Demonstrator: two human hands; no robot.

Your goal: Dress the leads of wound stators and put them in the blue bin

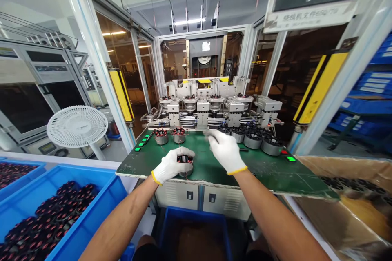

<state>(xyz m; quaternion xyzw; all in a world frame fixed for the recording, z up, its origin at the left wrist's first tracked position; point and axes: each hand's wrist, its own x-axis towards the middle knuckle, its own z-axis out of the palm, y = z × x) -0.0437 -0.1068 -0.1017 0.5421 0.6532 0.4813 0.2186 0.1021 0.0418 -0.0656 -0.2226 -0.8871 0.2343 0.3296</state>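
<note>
A wound motor stator (185,161) stands near the front edge of the green tabletop (269,171), with the white-gloved left hand (171,165) closed around it in a firm grip. Just beyond, the gloved right hand (225,151) hangs above the board with its fingers (211,134) pinched together; whether that grip holds a fine wire, I cannot tell. Farther back stand two wound stators (161,136) on the left and four dark-topped stators (252,139) in a row on the right. Behind them, the machine (202,108) carries four round fixtures (190,100). A blue crate (82,175) at lower left holds many more stators (52,220), too many to count.
</note>
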